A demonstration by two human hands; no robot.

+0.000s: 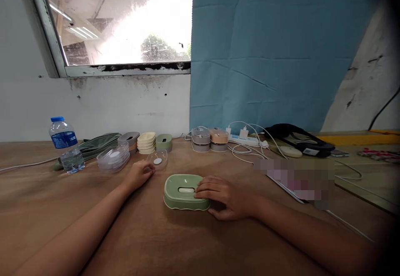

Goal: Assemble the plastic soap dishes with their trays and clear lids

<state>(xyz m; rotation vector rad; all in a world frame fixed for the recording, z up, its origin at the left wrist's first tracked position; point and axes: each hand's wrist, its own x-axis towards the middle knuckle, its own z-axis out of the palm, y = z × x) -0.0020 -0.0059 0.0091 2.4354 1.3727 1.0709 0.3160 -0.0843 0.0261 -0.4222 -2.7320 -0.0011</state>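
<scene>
One right hand grips the green box; at ten o'clock, left hand pinches a clear tray, whose thin edge may slip

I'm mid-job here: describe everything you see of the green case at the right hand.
The green case is pale green and glossy, plastic by its look: a rounded oblong with a slightly sunken top. An oblong, dark-edged slot sits in the middle, something pale showing inside. Its lower edge is wavy and pale-trimmed. It lies flat on the brown table. The right hand has fingers over its right end; whether the thumb touches is unclear.
</scene>
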